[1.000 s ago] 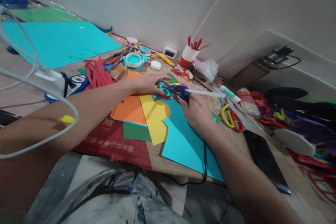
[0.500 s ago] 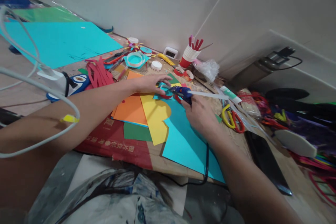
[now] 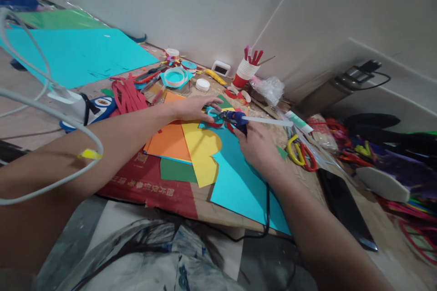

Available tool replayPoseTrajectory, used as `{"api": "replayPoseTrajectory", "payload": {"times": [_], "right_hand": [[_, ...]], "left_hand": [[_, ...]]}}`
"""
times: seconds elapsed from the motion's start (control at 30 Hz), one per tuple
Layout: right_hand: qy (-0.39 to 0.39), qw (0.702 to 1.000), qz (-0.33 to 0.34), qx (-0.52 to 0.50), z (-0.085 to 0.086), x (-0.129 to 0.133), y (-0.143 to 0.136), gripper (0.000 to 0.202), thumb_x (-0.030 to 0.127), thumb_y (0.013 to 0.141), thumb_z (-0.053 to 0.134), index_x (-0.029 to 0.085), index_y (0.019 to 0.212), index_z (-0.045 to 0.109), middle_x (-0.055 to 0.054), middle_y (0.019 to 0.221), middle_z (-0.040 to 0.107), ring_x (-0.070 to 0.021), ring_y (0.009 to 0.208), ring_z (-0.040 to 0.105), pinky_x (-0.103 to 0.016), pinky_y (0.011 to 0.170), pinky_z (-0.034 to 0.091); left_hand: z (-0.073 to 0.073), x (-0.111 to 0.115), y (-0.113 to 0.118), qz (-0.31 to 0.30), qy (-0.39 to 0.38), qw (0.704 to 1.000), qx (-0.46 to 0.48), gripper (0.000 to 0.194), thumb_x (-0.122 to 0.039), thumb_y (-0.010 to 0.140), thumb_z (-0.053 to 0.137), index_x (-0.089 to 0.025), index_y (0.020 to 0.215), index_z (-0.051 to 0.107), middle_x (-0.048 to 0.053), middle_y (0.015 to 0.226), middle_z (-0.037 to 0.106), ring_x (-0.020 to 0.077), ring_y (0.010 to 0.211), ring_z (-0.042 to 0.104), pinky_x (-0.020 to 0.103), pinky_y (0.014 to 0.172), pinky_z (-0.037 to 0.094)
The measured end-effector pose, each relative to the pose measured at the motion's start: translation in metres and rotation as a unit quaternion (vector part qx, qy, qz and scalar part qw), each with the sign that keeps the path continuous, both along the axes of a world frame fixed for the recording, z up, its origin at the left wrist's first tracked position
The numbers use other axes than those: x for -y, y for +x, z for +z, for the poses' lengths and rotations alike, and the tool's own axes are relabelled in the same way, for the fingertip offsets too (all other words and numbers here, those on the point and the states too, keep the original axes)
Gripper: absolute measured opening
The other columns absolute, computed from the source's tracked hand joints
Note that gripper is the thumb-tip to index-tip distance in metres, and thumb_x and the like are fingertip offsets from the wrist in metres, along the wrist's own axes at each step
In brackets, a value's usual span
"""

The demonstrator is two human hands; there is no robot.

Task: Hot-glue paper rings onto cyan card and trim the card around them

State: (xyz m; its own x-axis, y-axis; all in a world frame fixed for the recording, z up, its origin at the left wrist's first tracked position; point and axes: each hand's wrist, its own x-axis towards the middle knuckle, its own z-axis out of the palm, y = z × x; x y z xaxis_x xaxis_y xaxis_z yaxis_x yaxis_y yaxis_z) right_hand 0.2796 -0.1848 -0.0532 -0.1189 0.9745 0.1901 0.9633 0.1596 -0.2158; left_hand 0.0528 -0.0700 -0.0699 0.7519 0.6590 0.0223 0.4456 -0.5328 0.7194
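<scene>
The blue glue gun [image 3: 235,117], smooth plastic, is near the middle of the surface [image 3: 218,213], which is covered in creased brown cardboard with a red printed part. The right hand [image 3: 257,143] has its grip clamped around the gun's handle. A smooth, translucent glue stick [image 3: 268,121] juts from the gun's back end. The left hand [image 3: 196,108] reaches in from the left, thumb and fingers arched at a small ring [image 3: 215,124] of turquoise and red paper; whether its grip pinches the ring, I cannot tell.

Flat, matt paper lies about: a straight-edged orange stack [image 3: 172,141] to the left, a yellow sheet [image 3: 201,150] with a wavy right edge, and a turquoise sheet [image 3: 239,177] at the near right. Scissors [image 3: 302,153] with looped yellow and red handles lie farther right.

Against half a second ago, the view has shifted slightly; the hands, gun and ring keep the same arrangement.

The gun's nozzle points left, towards the ring. Its long axis runs roughly left to right, the glue stick extending to the right and dipping slightly towards the near side.
</scene>
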Motion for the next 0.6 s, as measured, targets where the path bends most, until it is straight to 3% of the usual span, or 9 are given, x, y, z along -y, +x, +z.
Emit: {"api": "replayPoseTrajectory", "payload": {"times": [0.17,0.37,0.6], "right_hand": [[0.000,1.000,0.001,0.002,0.0012,0.0003,-0.0005,0.034,0.035,0.100,0.049,0.014,0.117,0.070,-0.020,0.112,0.075,-0.0359,0.101,0.070,-0.044,0.085,0.052],[0.013,1.000,0.015,-0.010,-0.0028,-0.0016,0.0029,0.031,0.034,0.099,0.050,0.015,0.116,0.069,-0.019,0.111,0.075,-0.0347,0.102,0.069,-0.045,0.088,0.051],[0.010,1.000,0.008,-0.009,-0.0032,-0.0046,-0.0015,0.033,0.032,0.099,0.051,0.014,0.121,0.068,-0.022,0.117,0.073,-0.0373,0.107,0.068,-0.047,0.090,0.052]], "left_hand": [[0.0017,0.0037,0.0005,0.001,0.006,1.000,0.014,0.087,-0.037,0.079,0.071,-0.019,0.157,0.038,0.013,0.160,0.050,0.0284,0.146,0.046,0.038,0.117,0.036],[-0.0015,0.0022,-0.0005,-0.008,-0.004,0.999,0.031,0.086,-0.038,0.080,0.072,-0.019,0.158,0.039,0.013,0.153,0.058,0.0280,0.140,0.053,0.038,0.116,0.037],[0.0007,0.0027,0.0001,0.012,0.021,1.000,-0.004,0.080,-0.041,0.085,0.067,-0.021,0.158,0.041,0.011,0.155,0.056,0.0298,0.141,0.051,0.039,0.116,0.036]]}}
